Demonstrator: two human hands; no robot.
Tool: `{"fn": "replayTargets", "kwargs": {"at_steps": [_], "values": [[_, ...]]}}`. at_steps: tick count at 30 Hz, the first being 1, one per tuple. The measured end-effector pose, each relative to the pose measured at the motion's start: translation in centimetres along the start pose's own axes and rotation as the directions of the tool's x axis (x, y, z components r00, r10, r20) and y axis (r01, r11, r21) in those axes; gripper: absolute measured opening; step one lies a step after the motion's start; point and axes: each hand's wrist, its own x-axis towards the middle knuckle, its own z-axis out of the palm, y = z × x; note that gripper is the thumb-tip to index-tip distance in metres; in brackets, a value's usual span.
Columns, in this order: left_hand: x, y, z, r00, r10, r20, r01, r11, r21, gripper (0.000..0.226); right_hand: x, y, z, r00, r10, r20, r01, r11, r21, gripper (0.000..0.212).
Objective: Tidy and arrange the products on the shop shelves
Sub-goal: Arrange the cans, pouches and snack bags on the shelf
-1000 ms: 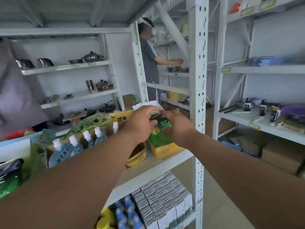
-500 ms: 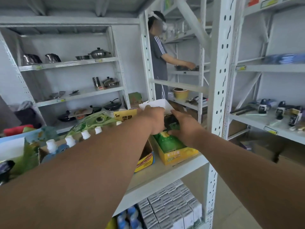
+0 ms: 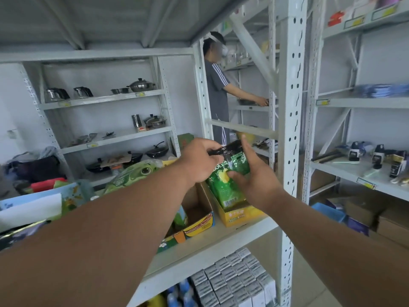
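Head view, 2 hands (image 3: 200, 161) (image 3: 257, 177), 1 green pouch (image 3: 229, 173)

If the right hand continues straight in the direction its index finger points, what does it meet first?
Probably the horizontal shelf rail just beyond the fingertip of the right hand, which holds the green packet. Depth is unclear, so the finger may pass it.

A pouch (image 3: 230, 173) is held upright between two hands above an open carton (image 3: 241, 214) that stands on the shelf (image 3: 212, 242). The left hand (image 3: 199, 160) is at its top edge, the right hand (image 3: 254, 176) against its right side. Another carton (image 3: 199, 218) sits just left of the first. Small boxes (image 3: 234, 282) fill the shelf below. A second person (image 3: 218, 94) stands behind, beyond the upright post (image 3: 291, 129).
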Motion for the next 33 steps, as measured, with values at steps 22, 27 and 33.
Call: {"fn": "replayTargets", "kwargs": {"at_steps": [22, 27, 33], "values": [[-36.4, 14.0, -22.8, 0.924, 0.005, -0.381, -0.197, 0.862, -0.468, 0.042, -22.5, -29.4, -3.7, 0.944, -0.324, -0.064, 0.33, 0.913, 0.242, 0.067], [-46.8, 11.8, -24.6, 0.932, -0.102, -0.347, -0.103, 0.844, -0.526, 0.062, -28.1, -34.5, -0.1, 0.955, -0.293, -0.034, 0.286, 0.892, 0.35, 0.067], [-55.4, 8.2, -26.1, 0.907, -0.14, -0.397, -0.046, 0.905, -0.424, 0.068, -34.9, -38.2, 4.1, 0.948, -0.3, 0.11, 0.226, 0.874, 0.431, 0.051]]}}
